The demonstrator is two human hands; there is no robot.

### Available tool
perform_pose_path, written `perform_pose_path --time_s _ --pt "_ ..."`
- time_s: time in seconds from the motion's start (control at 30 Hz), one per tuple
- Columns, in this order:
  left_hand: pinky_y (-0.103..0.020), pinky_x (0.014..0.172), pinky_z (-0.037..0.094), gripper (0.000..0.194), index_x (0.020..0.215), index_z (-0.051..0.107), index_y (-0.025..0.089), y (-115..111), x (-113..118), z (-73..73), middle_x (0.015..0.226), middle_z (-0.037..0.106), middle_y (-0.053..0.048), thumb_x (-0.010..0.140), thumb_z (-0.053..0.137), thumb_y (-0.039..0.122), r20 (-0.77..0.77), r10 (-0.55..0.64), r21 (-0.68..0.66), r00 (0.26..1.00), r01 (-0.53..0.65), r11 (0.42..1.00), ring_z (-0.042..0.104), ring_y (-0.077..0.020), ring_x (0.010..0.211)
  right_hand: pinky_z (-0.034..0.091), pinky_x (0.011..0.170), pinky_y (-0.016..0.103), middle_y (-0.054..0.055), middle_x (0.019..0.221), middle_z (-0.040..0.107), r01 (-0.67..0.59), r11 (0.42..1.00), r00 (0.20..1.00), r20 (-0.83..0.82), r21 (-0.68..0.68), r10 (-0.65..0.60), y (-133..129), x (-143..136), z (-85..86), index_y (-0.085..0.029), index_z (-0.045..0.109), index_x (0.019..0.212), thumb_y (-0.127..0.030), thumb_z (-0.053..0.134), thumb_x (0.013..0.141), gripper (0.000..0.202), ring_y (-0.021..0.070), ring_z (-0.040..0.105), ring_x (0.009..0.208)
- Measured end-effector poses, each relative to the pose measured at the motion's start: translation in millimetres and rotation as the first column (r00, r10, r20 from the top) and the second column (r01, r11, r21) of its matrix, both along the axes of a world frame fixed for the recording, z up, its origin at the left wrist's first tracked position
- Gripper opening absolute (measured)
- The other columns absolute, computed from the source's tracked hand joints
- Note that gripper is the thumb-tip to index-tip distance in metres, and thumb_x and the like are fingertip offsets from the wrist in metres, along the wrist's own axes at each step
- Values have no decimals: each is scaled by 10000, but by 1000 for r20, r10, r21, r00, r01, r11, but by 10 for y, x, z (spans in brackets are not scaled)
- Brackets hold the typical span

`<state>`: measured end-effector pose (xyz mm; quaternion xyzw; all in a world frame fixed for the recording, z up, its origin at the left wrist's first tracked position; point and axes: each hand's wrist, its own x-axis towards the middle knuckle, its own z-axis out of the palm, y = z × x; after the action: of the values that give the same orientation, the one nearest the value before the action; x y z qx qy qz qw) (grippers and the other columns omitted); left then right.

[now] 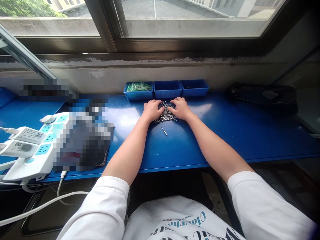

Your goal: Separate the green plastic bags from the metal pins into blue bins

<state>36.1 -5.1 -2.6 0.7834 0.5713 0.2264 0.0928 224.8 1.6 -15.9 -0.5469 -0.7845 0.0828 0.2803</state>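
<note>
A pile of small metal pieces that look like blind rivets [167, 115] lies on the blue tabletop [175, 150]. My left hand [151, 110] curves around the left side of the pile, thumb toward its middle. From the right, my right hand [181, 108] cups it the same way. Both hands touch the pile, with thumb and fingers apart and no piece gripped that I can see. One loose rivet [164, 131] lies by itself on the near side. Some of the pile is hidden under my palms and fingers.
Behind my hands stand three joined blue bins: the left bin [138, 95] holds green-and-clear packets, then come the middle bin [167, 95] and right bin [195, 93]. A white power strip [47, 146] with plugs and cables sits left. A black bag-like item [265, 96] lies far right.
</note>
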Motion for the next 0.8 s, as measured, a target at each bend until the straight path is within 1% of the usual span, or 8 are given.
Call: perform_pose_path --time_s 0.1,0.23,0.37,0.43,0.53,0.63,0.7,0.8 --pt "-492 1039 348 397 1208 646 229 -17 11 8 1302 631 -83 893 460 383 -19 -38 -9 999 38 999 506 -306 1243 417 963 485 125 1084 634 -18 999 999 33 -33 19 2 -41 -7 -172 704 1035 -419 564 849 339 313 523 1067" --pt "-447 1018 363 328 1100 696 263 -22 8 3 1220 679 -39 897 442 310 -14 -122 -1 992 122 993 548 -268 1181 438 917 425 98 995 658 -56 998 998 22 -35 57 30 -46 -16 -186 710 963 -377 559 861 264 272 555 990" --pt "-419 1008 378 298 1044 711 249 -19 1 -9 1143 700 -41 882 466 299 22 -134 29 991 133 991 582 -249 1124 444 875 393 89 962 672 -74 997 997 16 -26 74 48 -35 -24 -182 705 925 -357 559 865 235 255 564 954" --pt "-411 1018 377 298 1059 705 241 -27 4 -6 1162 688 -52 881 477 313 35 -117 50 993 115 992 576 -246 1141 444 859 384 85 951 680 -77 997 997 8 -28 77 46 -32 -16 -181 698 911 -346 576 854 213 247 571 930" --pt "-423 1055 352 355 1175 660 240 -57 24 20 1306 619 -68 900 455 333 25 -112 63 993 111 992 512 -253 1246 447 826 370 67 912 698 -104 994 994 -33 -42 102 35 -24 4 -192 687 865 -342 611 826 172 233 586 882" --pt "-445 1090 323 405 1259 614 250 -96 59 58 1403 555 -60 931 400 353 -22 -179 -2 984 179 984 449 -258 1323 450 783 347 47 862 708 -145 988 986 -95 -47 140 31 -9 13 -205 682 795 -337 630 803 141 216 600 842" --pt "-443 1096 322 403 1240 629 260 -113 77 79 1393 568 -49 941 380 368 -43 -220 -47 975 218 975 451 -257 1324 452 761 328 34 840 708 -165 985 977 -145 -44 157 33 4 8 -205 683 774 -312 643 780 114 199 605 809" --pt "-416 1072 360 380 1170 670 253 -115 80 86 1317 625 -51 930 401 374 -34 -250 -47 968 248 968 506 -252 1267 453 709 299 15 803 705 -194 980 954 -243 -53 176 34 24 -2 -198 686 771 -287 639 762 100 170 602 741"
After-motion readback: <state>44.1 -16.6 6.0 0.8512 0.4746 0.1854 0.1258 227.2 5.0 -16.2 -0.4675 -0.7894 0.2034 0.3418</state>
